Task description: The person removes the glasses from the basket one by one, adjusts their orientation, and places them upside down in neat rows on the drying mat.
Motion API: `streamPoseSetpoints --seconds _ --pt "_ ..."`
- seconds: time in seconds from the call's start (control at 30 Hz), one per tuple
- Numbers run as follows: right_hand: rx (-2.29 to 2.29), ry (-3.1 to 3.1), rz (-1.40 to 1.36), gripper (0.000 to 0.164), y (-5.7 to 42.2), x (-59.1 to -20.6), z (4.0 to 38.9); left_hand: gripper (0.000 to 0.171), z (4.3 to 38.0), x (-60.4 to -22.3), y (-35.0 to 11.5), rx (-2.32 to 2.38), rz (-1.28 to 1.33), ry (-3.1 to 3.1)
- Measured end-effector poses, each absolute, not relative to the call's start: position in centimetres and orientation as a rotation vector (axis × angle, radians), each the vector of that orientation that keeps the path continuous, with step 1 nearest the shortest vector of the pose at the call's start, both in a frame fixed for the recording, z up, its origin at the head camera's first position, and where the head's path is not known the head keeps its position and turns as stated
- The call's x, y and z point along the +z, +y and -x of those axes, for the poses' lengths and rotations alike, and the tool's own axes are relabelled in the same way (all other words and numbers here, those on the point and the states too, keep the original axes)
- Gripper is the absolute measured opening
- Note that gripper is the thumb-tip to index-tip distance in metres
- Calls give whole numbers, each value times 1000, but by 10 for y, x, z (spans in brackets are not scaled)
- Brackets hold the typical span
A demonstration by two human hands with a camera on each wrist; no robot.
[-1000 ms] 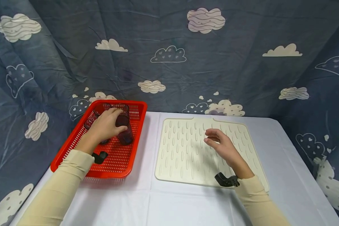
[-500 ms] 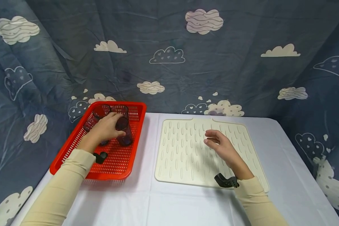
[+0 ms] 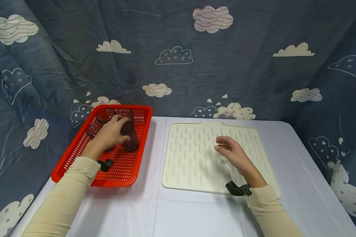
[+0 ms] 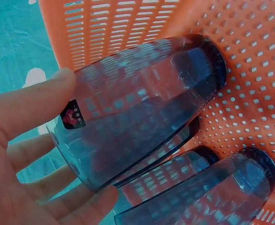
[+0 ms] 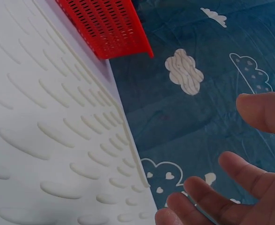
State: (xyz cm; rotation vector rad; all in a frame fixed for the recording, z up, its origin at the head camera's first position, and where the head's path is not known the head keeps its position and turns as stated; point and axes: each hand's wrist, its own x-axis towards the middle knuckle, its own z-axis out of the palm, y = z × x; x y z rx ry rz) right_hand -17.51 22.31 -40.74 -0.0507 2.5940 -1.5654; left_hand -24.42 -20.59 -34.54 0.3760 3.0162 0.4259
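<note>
In the head view my left hand (image 3: 109,135) reaches into the red plastic basket (image 3: 117,181) and holds a dark tinted drinking glass (image 3: 132,142) near its rim. The left wrist view shows the thumb on the side of this glass (image 4: 146,108), beside a small dark label, with the fingers round the opposite side. The glass stands inside the basket. Several similar glasses (image 4: 198,201) stand close to it, partly hidden by the hand. My right hand (image 3: 235,156) hovers over the cream ridged mat (image 3: 190,158), fingers loosely bent with nothing between them.
The mat lies on a white-covered table (image 3: 136,214), to the right of the basket. A dark blue cloth (image 3: 178,85) with cloud prints hangs behind the table and along both sides. The basket's raised walls surround the glasses.
My left thumb and fingers have drawn in slightly around the glass's rim, and the hand sits a little lower. The right hand stays in place. The head view has shifted slightly.
</note>
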Motion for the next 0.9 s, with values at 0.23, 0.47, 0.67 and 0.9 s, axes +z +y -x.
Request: streamPoseSetpoints --seconds 0.23,0.47,0.67,0.9 --pt "-1564 2588 36 52 225 -407 174 76 244 -346 -205 391 -374 3020" --pt "-1571 2581 34 53 229 -409 175 78 242 -343 -204 341 -393 3008" --pt "-1553 2577 58 54 232 -411 176 82 237 -338 -203 298 -393 2974" --pt "-1539 2587 86 53 234 -409 177 85 230 -336 -202 207 -401 2944"
